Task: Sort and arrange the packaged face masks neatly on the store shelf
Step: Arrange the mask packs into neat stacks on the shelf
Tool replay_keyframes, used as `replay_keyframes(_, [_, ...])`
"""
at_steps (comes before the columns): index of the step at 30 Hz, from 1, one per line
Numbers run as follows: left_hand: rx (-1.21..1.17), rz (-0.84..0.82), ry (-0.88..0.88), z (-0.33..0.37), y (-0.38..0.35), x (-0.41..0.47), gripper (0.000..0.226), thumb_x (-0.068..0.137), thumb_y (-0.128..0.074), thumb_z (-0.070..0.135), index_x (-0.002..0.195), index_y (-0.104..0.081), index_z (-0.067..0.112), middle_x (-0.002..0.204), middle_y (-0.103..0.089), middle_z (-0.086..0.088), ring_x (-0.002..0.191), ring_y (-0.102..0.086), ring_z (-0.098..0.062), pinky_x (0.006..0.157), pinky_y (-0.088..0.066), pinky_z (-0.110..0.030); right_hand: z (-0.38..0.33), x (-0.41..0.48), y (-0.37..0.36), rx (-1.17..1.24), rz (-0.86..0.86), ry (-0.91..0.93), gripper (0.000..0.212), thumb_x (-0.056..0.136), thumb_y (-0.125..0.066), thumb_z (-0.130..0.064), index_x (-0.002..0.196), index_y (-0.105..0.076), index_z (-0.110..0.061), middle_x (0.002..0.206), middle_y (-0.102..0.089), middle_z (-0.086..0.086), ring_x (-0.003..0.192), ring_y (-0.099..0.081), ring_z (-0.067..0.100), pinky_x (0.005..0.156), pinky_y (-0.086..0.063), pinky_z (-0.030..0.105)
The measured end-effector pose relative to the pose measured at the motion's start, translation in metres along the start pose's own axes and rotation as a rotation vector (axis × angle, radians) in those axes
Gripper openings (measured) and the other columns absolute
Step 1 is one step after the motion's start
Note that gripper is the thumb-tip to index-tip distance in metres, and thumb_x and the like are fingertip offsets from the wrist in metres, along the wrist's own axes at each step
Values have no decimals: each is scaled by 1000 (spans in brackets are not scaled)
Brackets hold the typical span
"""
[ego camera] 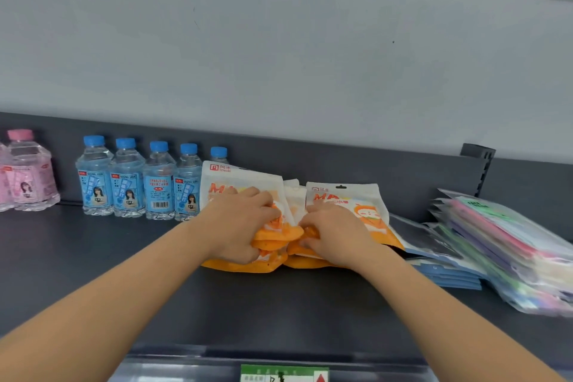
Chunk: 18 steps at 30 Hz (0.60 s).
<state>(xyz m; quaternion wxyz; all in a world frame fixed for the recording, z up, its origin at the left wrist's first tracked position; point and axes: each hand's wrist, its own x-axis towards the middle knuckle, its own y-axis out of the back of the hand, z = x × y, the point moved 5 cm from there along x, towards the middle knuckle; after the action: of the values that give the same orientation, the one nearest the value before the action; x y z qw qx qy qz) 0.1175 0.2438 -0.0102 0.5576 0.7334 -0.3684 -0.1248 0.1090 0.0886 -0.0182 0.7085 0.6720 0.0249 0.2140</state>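
At the near edge, a green-and-white price label [284, 374] is cut off by the frame, and its print cannot be read. On the dark shelf [93, 257], orange-and-white mask packs [235, 178] are laid in two piles side by side, tops towards the back. The left pile's orange lower edges are gripped by the curled fingers of the left hand [238, 223], the right pile's by the right hand [333, 232]. The orange lettering is partly covered by the hands. To the right, flat blue packs [449, 277] are overlapped by a slanted stack of clear pastel packs [511, 242], which is cut off at the frame. Farther back on the left, blue-capped bottles [127, 180] are lined up, the last mostly hidden behind the mask packs. A pink-capped bottle [29, 170] stands beyond them.
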Motion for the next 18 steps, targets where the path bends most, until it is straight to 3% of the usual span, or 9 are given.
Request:
replay_keyframes(2, [-24, -4, -22, 1, -3, 1, 76, 78, -54, 58, 145, -32, 32, 144, -38, 7, 130, -38, -17, 104, -39, -42, 3, -4, -1, 52, -16, 30, 40, 90, -61, -43, 126, -62, -24, 128, -59, -2, 122, -52, 21, 100, -43, 33])
replay_keyframes(5, [-51, 45, -8, -7, -4, -4, 90, 71, -48, 79, 145, -32, 29, 146, -40, 8, 134, -37, -17, 112, -30, -41, 17, -13, 3, 190, -22, 6, 76, 83, -68, -52, 148, -35, -29, 154, -37, -6, 142, -31, 16, 116, -26, 34])
replay_keyframes(8, [-6, 125, -21, -9, -3, -7, 97, 58, -43, 93, 133, -48, 32, 134, -48, 2, 124, -44, -21, 104, -35, -43, 35, -19, 2, -8, -8, -130, 95, 72, -60, -75, 151, -26, -33, 160, -22, -8, 151, -8, 17, 120, -6, 49])
replay_keyframes(10, [-23, 79, -19, -11, -3, -2, 94, 58, -43, 95, 135, -43, 40, 128, -44, 5, 116, -42, -17, 96, -38, -35, 42, -22, 0, -3, -47, -237, 97, 69, -55, -81, 149, -29, -33, 158, -25, -5, 149, -14, 22, 118, -12, 52])
replay_keyframes(13, [-23, -19, -30, -13, -2, 10, 99, 61, -41, 93, 146, -27, 43, 134, -39, 10, 119, -38, -11, 96, -34, -27, 40, -20, -2, 98, -68, -225, 94, 74, -56, -78, 150, -28, -31, 159, -27, -3, 146, -23, 20, 116, -26, 43])
replay_keyframes(16, [-105, -40, -34, -14, -3, 11, 106, 60, -33, 93, 150, -24, 38, 144, -40, 14, 129, -40, -10, 102, -36, -28, 41, -18, -1, 146, -100, -218, 99, 75, -52, -79, 154, -18, -31, 163, -18, -3, 150, -14, 19, 118, -20, 43])
replay_keyframes(18, [-238, -38, 10, -17, -7, 8, 100, 64, -25, 92, 148, -29, 38, 148, -40, 16, 136, -38, -10, 111, -29, -33, 42, -18, -2, 148, -89, -219, 99, 75, -49, -81, 155, -19, -30, 163, -18, -3, 150, -14, 19, 119, -18, 44])
